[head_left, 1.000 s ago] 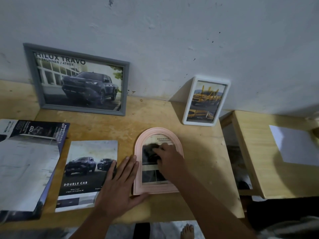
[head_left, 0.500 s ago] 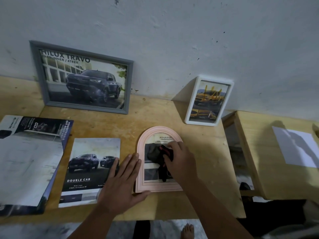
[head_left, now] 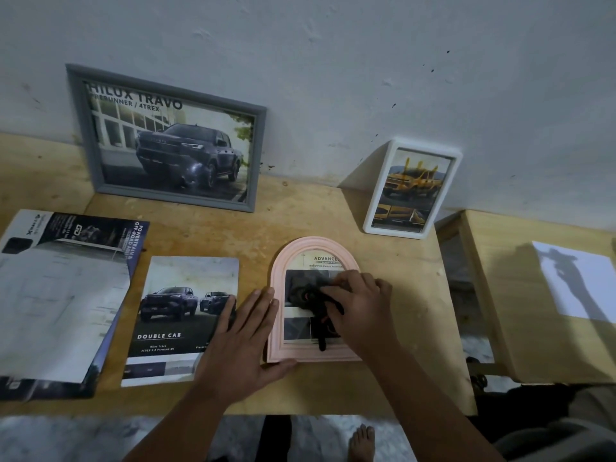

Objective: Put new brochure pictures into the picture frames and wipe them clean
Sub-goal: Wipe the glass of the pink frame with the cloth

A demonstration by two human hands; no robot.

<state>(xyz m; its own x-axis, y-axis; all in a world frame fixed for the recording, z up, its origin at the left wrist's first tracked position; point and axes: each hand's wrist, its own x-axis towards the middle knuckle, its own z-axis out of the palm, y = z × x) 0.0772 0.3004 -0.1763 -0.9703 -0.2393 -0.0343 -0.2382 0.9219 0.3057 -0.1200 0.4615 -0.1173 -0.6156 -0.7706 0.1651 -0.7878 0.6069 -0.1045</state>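
Three picture frames sit on the wooden table [head_left: 300,208]. The largest, a grey frame [head_left: 168,138] holding a dark pickup picture headed HILUX TRAVO, leans on the wall along the table's back edge, toward the left. At the left edge lies an open brochure [head_left: 63,295], its pale page up, and just beside it, toward the front edge, a single brochure page [head_left: 180,315] marked DOUBLE CAB with two trucks. A white frame [head_left: 411,190] with yellow truck pictures stands tilted against the wall near the back right corner. Lying flat near the middle of the table, toward the front, is the arched pink frame [head_left: 278,315], a brochure picture already inside it. The left hand [head_left: 243,345] lies flat with straight fingers over the page's right edge and the frame's left rim, thumb along its bottom rim. The right hand [head_left: 360,308], fingers curled, presses a dark cloth [head_left: 308,295] onto the frame's glass; a strip of cloth trails to the bottom rim. A white paper sheet [head_left: 576,281] rests on the neighbouring wooden surface at right.
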